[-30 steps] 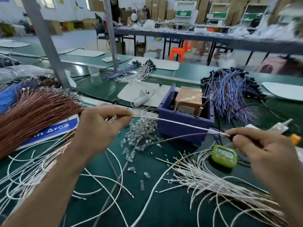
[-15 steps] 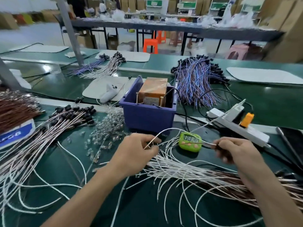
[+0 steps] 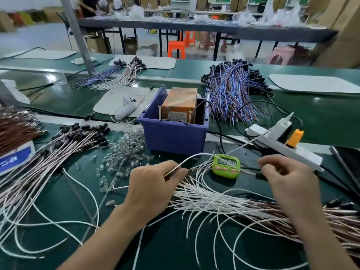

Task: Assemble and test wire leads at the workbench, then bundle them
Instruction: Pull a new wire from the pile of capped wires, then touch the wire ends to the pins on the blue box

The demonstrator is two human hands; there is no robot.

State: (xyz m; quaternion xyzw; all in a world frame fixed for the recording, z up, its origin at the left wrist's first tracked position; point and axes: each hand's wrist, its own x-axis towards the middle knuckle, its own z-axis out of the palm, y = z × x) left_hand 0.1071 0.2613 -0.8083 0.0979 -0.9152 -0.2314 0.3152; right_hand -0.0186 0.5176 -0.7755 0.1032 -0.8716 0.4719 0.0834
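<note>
Blue-and-white sign, left edge of surface: only the letters "ea" are legible. Green timer display digits: blurred. Orange box label: unreadable.

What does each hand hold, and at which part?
The left hand pinches a white wire lead near one end; the right hand pinches a small black part, unclear what.
</note>
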